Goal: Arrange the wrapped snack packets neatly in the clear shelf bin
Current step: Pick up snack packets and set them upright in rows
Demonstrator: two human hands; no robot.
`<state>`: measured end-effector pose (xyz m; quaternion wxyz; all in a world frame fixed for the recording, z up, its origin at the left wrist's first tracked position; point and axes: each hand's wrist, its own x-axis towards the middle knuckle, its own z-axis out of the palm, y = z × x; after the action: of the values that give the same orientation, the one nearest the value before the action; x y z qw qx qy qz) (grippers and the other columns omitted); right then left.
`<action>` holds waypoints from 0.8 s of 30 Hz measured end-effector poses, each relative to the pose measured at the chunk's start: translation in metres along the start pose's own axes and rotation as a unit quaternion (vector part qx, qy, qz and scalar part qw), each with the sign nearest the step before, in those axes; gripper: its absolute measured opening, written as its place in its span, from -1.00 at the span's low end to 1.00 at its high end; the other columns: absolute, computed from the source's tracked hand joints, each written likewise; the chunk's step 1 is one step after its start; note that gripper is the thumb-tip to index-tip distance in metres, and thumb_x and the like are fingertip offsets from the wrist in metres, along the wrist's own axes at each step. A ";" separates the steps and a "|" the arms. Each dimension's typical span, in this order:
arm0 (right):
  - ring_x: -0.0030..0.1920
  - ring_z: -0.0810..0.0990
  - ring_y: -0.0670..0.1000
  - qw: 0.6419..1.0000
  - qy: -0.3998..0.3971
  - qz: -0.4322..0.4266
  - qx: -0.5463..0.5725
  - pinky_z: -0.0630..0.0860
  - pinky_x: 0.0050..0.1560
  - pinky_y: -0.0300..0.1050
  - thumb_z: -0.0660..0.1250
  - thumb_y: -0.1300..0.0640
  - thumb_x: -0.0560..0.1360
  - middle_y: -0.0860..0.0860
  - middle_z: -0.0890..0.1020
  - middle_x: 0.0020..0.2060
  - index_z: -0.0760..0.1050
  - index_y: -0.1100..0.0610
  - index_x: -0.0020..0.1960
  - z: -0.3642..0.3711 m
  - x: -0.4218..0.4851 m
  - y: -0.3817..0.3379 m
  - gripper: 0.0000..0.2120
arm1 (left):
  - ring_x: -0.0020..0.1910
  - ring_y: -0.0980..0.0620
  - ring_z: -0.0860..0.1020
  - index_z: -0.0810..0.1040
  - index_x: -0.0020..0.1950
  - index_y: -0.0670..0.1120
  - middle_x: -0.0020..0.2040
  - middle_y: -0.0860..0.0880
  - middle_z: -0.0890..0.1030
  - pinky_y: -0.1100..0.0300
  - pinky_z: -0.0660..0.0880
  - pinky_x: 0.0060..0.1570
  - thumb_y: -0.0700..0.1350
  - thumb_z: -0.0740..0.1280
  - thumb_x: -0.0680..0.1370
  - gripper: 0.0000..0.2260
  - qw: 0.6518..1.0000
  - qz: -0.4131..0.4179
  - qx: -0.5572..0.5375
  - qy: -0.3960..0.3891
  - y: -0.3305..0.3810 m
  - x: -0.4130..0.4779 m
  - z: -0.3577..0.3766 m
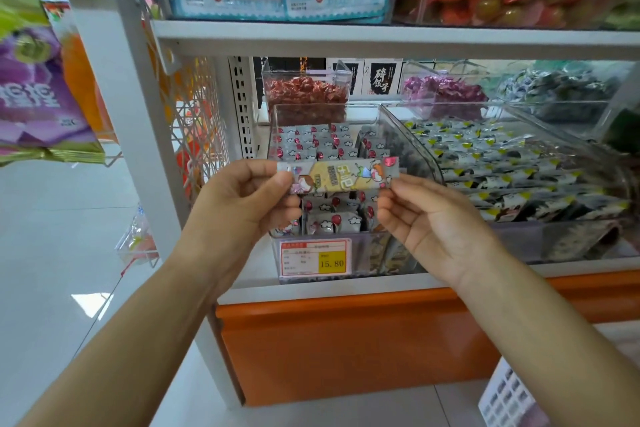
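In the head view the left hand (242,198) and the right hand (426,222) are raised side by side in front of a shop shelf (381,36), with one long snack packet (343,175) stretched level between them. The left hand pinches the packet's left end between thumb and curled fingertips; the right hand pinches the right end in the same way, its other fingers folded loosely underneath. The packet is silver at both ends, with a yellow cartoon panel in the middle. Just behind the two hands stands the clear shelf bin (325,107), so the packet hangs in front of its upper half and hides part of what is in it. Above the thumbs, rows of matching packets (311,142) stand on edge towards the back of the bin, and more of them show below the held packet, between the two palms. Under the hands, a red-framed price tag (317,258) with a yellow field sits on the bin's front wall. Beyond the right hand a larger neighbouring bin (415,135) holds grey packets with yellow corners (519,163). Further back, above the fingertips, a smaller clear box holds red sweets (304,94). Below both wrists runs the orange panel (346,340) of the shelf base.
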<state>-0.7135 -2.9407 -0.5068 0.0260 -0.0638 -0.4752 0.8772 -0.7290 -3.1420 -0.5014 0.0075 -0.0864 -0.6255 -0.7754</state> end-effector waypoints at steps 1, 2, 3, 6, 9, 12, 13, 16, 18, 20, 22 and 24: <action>-0.43 0.63 -0.04 1.000 0.003 0.006 0.011 0.55 -0.43 -0.24 0.26 0.36 0.49 0.09 0.63 -0.45 0.50 0.26 -0.08 0.000 0.001 0.000 -0.93 | -0.34 0.09 0.61 0.52 0.06 -0.25 -0.30 -0.08 0.60 0.34 0.55 -0.30 -0.20 0.35 0.35 -0.70 0.999 -0.009 -0.030 -0.010 0.000 0.000 0.000; -0.44 0.62 -0.05 1.000 0.004 0.014 0.021 0.55 -0.44 -0.25 0.25 0.36 0.49 0.08 0.63 -0.45 0.50 0.25 -0.10 0.000 0.001 0.000 -0.93 | -0.33 0.08 0.62 0.50 0.11 -0.28 -0.27 -0.12 0.58 0.33 0.55 -0.28 -0.24 0.34 0.34 -0.65 0.998 -0.014 -0.052 -0.015 0.000 0.001 0.000; -0.44 0.62 -0.06 0.999 0.006 0.021 0.032 0.54 -0.44 -0.26 0.25 0.35 0.49 0.08 0.62 -0.46 0.50 0.25 -0.12 -0.001 0.001 0.000 -0.92 | -0.32 0.07 0.62 0.48 0.14 -0.30 -0.24 -0.15 0.56 0.32 0.56 -0.27 -0.27 0.33 0.33 -0.62 0.998 -0.015 -0.066 -0.017 0.001 0.000 0.000; -0.46 0.61 -0.06 0.996 0.016 0.036 0.076 0.54 -0.45 -0.26 0.25 0.35 0.49 0.08 0.61 -0.47 0.51 0.26 -0.17 0.000 0.002 0.000 -0.90 | -0.34 0.05 0.63 0.48 0.08 -0.29 -0.27 -0.14 0.54 0.30 0.57 -0.28 -0.31 0.32 0.31 -0.66 0.996 -0.007 -0.090 -0.008 0.001 -0.001 0.002; -0.45 0.62 -0.06 0.992 0.015 0.040 0.115 0.54 -0.44 -0.27 0.25 0.35 0.50 0.09 0.62 -0.47 0.50 0.27 -0.15 0.002 0.002 0.001 -0.91 | -0.34 0.04 0.64 0.51 -0.07 -0.21 -0.36 -0.08 0.56 0.29 0.57 -0.28 -0.33 0.31 0.30 -0.78 0.993 0.000 -0.122 -0.007 0.000 0.000 0.002; -0.42 0.64 -0.04 0.994 0.012 0.019 0.111 0.56 -0.42 -0.26 0.22 0.39 0.50 0.10 0.63 -0.45 0.49 0.28 -0.04 0.003 0.003 0.005 -0.90 | -0.33 0.03 0.65 0.51 -0.11 -0.19 -0.40 -0.06 0.60 0.29 0.57 -0.29 -0.35 0.30 0.33 -0.83 0.990 -0.011 -0.142 0.004 -0.001 0.000 0.002; -0.41 0.65 -0.03 0.995 0.012 0.003 0.094 0.56 -0.41 -0.25 0.22 0.40 0.50 0.10 0.64 -0.45 0.48 0.28 -0.04 0.004 0.003 0.005 -0.89 | -0.33 0.02 0.65 0.51 -0.11 -0.19 -0.40 -0.07 0.61 0.29 0.57 -0.30 -0.38 0.29 0.37 -0.85 0.990 -0.018 -0.143 0.012 -0.001 0.000 0.001; -0.38 0.67 0.00 0.998 0.016 -0.053 0.026 0.58 -0.37 -0.23 0.22 0.43 0.49 0.10 0.66 -0.43 0.49 0.26 -0.05 0.003 0.002 0.005 -0.87 | -0.29 0.00 0.66 0.51 -0.09 -0.21 -0.35 -0.08 0.63 0.29 0.57 -0.29 -0.37 0.28 0.43 -0.88 0.992 -0.030 -0.124 0.020 -0.001 0.002 -0.002; -0.36 0.68 0.01 0.997 0.016 -0.081 -0.008 0.59 -0.35 -0.23 0.23 0.43 0.50 0.10 0.66 -0.43 0.49 0.26 -0.05 0.002 0.001 0.005 -0.86 | -0.21 -0.03 0.66 0.54 -0.03 -0.24 -0.21 -0.15 0.65 0.28 0.58 -0.24 -0.24 0.34 0.40 -0.84 0.995 -0.033 -0.092 -0.008 0.000 0.001 -0.003; -0.33 0.68 0.03 0.995 0.013 -0.092 -0.035 0.59 -0.33 -0.21 0.23 0.42 0.50 0.11 0.66 -0.39 0.50 0.28 -0.03 0.002 0.001 0.006 -0.87 | -0.14 -0.04 0.65 0.55 0.09 -0.24 -0.02 -0.23 0.64 0.29 0.57 -0.21 -0.13 0.37 0.38 -0.67 0.998 -0.041 -0.042 -0.033 0.002 0.000 -0.002; -0.31 0.68 0.05 0.995 0.000 -0.086 -0.055 0.59 -0.34 -0.18 0.26 0.34 0.51 0.13 0.66 -0.34 0.52 0.25 -0.05 0.002 0.001 0.007 -0.93 | -0.12 -0.02 0.64 0.57 0.14 -0.16 0.04 -0.24 0.62 0.31 0.57 -0.20 -0.13 0.36 0.42 -0.69 0.998 -0.019 0.049 -0.036 0.002 -0.001 -0.001; -0.31 0.67 0.04 0.994 -0.014 -0.073 -0.081 0.58 -0.40 -0.16 0.35 0.12 0.46 0.10 0.66 -0.33 0.53 0.20 -0.10 0.002 0.001 0.006 -0.87 | -0.11 -0.03 0.65 0.59 0.14 -0.02 0.01 -0.20 0.62 0.30 0.57 -0.20 -0.19 0.36 0.46 -0.74 0.985 0.037 0.165 -0.018 0.003 -0.003 0.001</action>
<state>-0.7147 -2.9457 -0.5104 0.0787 -0.0187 -0.5482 0.8324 -0.7258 -3.1423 -0.4991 0.0396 -0.1211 -0.7410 -0.6593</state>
